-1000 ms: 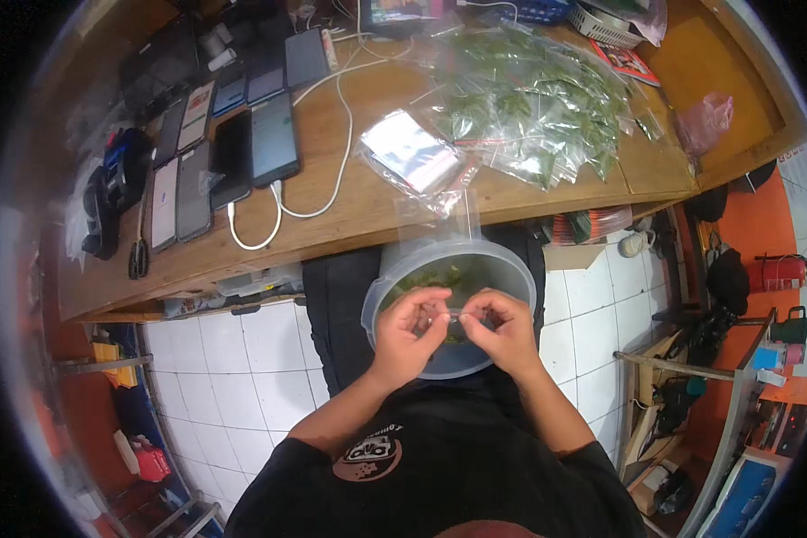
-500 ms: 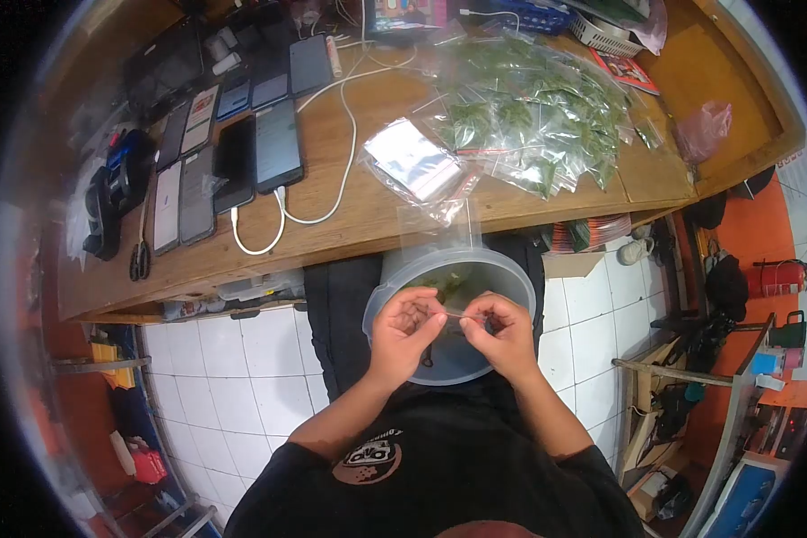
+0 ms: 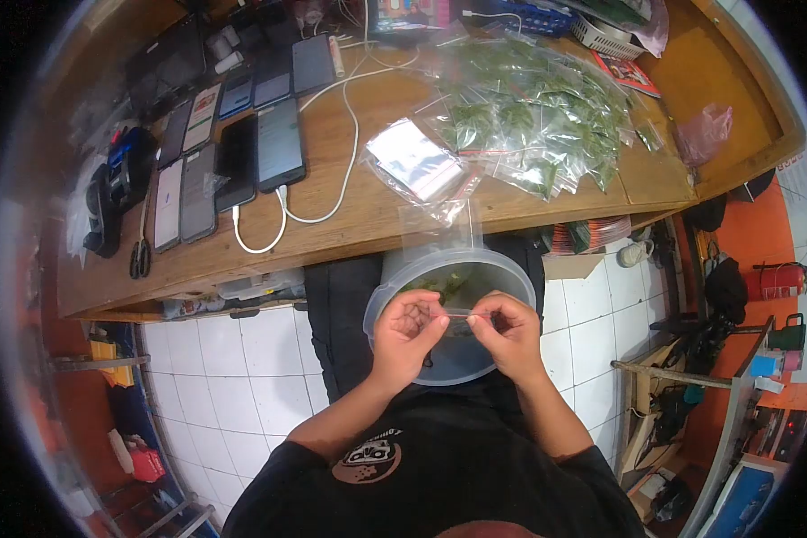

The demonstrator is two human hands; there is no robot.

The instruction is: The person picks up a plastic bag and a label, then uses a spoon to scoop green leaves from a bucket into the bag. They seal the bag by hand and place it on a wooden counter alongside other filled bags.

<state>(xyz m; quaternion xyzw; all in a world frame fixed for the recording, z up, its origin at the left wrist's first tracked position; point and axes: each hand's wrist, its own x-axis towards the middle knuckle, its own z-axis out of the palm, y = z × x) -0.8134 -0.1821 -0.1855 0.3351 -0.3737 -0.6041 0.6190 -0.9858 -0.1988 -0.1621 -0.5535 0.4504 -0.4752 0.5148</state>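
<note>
Pinched between both hands is a small clear zip-lock bag (image 3: 458, 316), its red seal line stretched level across the gap. My left hand (image 3: 403, 334) grips one end with thumb and fingertips, and my right hand (image 3: 511, 339) grips the other end the same way. Both are above a translucent plastic bucket (image 3: 462, 366), held between the legs. Green leafy sprigs (image 3: 455, 285) show inside the bucket, partly hidden by the hands. On the table edge beyond lies a stack of flat zip-lock bags (image 3: 414, 160).
A heap of clear bags with green plants (image 3: 538, 117) covers the right of the wooden table (image 3: 332, 211). Several phones (image 3: 280, 143) lie at left, some with a white charging cable (image 3: 353, 134). Scissors (image 3: 140, 258) rest near the left edge.
The two hands have moved slightly apart, the right one a little to the right. The bag's red seal line now shows more clearly between them.
</note>
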